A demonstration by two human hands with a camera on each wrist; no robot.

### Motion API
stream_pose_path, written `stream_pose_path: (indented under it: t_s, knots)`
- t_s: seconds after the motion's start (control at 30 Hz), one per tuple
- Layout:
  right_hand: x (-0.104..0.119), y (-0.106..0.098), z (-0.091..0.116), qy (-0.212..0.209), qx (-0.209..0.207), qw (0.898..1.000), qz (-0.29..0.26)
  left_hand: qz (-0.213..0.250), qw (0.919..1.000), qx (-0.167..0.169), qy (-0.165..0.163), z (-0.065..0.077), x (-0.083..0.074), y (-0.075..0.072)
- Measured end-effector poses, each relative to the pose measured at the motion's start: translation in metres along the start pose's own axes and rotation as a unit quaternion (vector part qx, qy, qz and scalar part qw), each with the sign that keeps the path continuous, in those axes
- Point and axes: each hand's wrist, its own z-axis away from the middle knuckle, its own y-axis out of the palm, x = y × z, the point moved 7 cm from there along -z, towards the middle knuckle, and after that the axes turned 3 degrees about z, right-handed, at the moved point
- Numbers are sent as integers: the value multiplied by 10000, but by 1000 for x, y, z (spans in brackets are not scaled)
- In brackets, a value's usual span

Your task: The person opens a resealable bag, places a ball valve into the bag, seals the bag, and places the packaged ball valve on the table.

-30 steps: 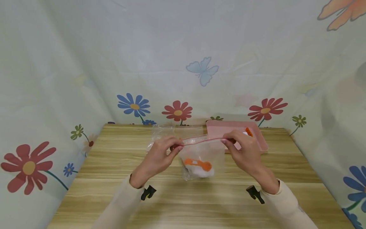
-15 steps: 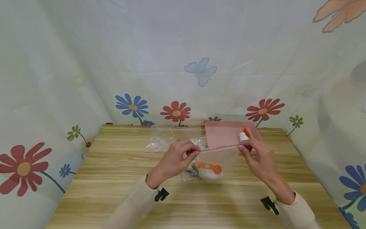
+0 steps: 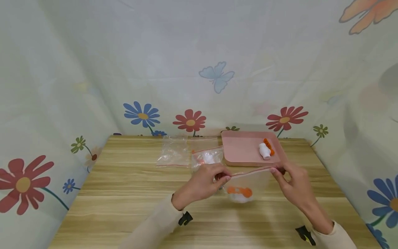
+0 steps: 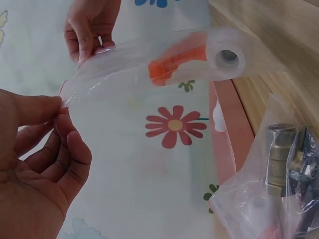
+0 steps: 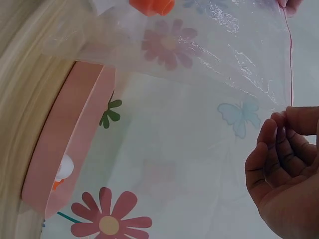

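A clear zip bag [image 3: 259,181] with a red zip line hangs between my two hands, over the wooden table. My left hand [image 3: 206,183] pinches one end of its top edge between thumb and fingers. The other top corner is pinched by my right hand [image 3: 293,185]. Low in the bag lie an orange piece [image 3: 239,191] with a rounded end and a white piece [image 3: 240,199]. The left wrist view shows this white piece as a short pipe fitting [image 4: 228,55] with a round hole.
Behind the hands stands a pink tray [image 3: 239,148] holding a white fitting [image 3: 265,151] and an orange piece [image 3: 271,149]. Left of it lie a filled zip bag [image 3: 208,158], with a brass-coloured fitting [image 4: 281,154] seen in the left wrist view, and a flat clear bag [image 3: 173,150].
Both hands have moved right and nearer the person, carrying the bag between them. The filled bag and the white fitting in the tray have come into fuller view.
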Motion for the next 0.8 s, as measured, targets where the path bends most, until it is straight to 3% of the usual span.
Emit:
stream_pose_path:
  t_s: [0.17, 0.4, 0.8]
  knots:
    - [-7, 5, 4, 149, 70, 9998, 132, -102, 9999, 32, -115, -4, 10, 7]
    - [-33, 29, 3, 474, 371, 9971, 458, -167, 9982, 3, -582, -15, 45, 13]
    - [-76, 69, -23, 736, 809, 9927, 508, -418, 9925, -4, -1147, -37, 94, 13]
